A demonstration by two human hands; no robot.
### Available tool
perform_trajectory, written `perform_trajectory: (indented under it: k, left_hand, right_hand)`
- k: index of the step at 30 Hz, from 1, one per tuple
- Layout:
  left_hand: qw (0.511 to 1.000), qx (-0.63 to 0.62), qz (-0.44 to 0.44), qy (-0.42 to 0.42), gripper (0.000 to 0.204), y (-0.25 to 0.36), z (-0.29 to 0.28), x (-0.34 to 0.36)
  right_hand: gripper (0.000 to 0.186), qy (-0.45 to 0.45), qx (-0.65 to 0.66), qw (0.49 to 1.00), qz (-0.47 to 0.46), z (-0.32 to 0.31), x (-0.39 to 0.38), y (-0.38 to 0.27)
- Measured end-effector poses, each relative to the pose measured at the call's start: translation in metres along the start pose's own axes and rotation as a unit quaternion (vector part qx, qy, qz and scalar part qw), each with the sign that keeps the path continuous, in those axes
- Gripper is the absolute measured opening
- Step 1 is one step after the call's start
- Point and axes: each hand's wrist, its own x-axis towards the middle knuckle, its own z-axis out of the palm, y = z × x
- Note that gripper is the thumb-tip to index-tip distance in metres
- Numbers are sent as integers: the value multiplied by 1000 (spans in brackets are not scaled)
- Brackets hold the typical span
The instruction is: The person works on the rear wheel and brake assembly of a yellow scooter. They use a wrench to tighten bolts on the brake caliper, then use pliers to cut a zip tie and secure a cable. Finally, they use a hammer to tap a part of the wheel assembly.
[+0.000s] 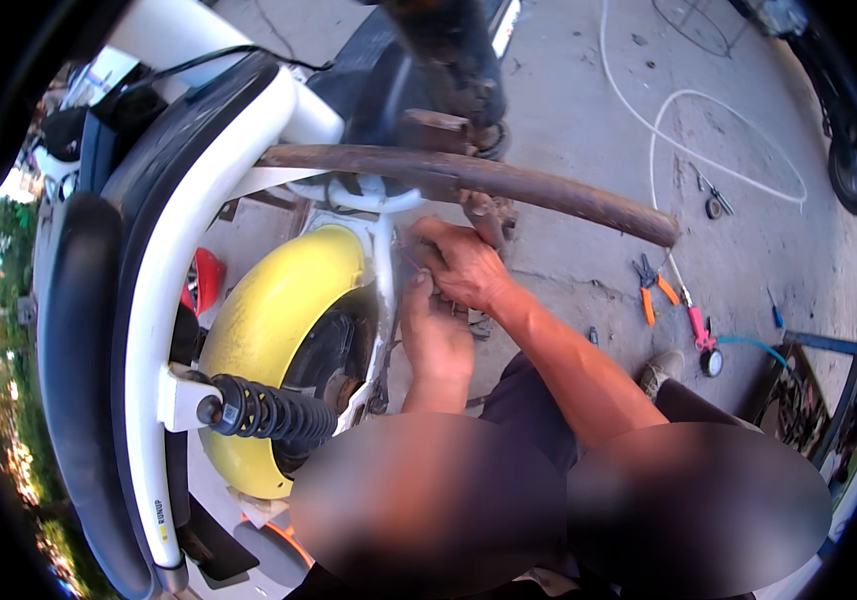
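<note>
A: Your right hand (463, 264) reaches in from the right, fingers curled inward. Your left hand (438, 345) comes up just below it, fingertips close to the right's.

B: Are you gripping anything there?

A: I can't tell; your own fingers hide whatever lies between them, and the left's are partly covered.

B: Then what are you working beside?

A: The white frame bar (385, 258) stands just left of your hands. Past it sits a yellow wheel cover (263, 290), curving over the dark wheel (333, 350).

B: Nearer you on that side is a black coil-spring shock absorber (273, 408), bolted to a thick white frame tube (143, 400).

A: Beyond your fingers, a brown pole (568, 195) runs crosswise, one end out over the floor (558, 110).

B: And farther to your right?

A: Orange-handled pliers (648, 305) lie on the ground, with a pink inflator handle (697, 325) and its round gauge (712, 362) nearby. A white hose (688, 92) loops across the floor beyond them.
</note>
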Motion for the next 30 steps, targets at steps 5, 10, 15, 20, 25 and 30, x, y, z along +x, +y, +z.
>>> perform_trajectory:
  k: [5,10,15,20,25,30]
  left_hand:
    - [1000,-2,6,14,39,-2,8,-6]
    - [1000,5,23,13,15,-5,-4,-6]
    - [1000,3,25,17,5,-5,-2,-7]
    - [997,49,44,42,3,-3,-1,-13]
    - [986,142,62,59,4,-6,14,-8]
    - [932,333,113,87,7,13,16,-16]
  right_hand:
    - [17,49,26,997,-60,3,3,9]
    - [18,9,31,999,-16,6,5,12]
    - [13,-13,67,997,-30,10,11,19]
    - [13,7,96,993,-62,9,10,12]
    - [17,-17,108,994,-4,-5,7,12]
    - [20,-71,152,985,33,1,5,7]
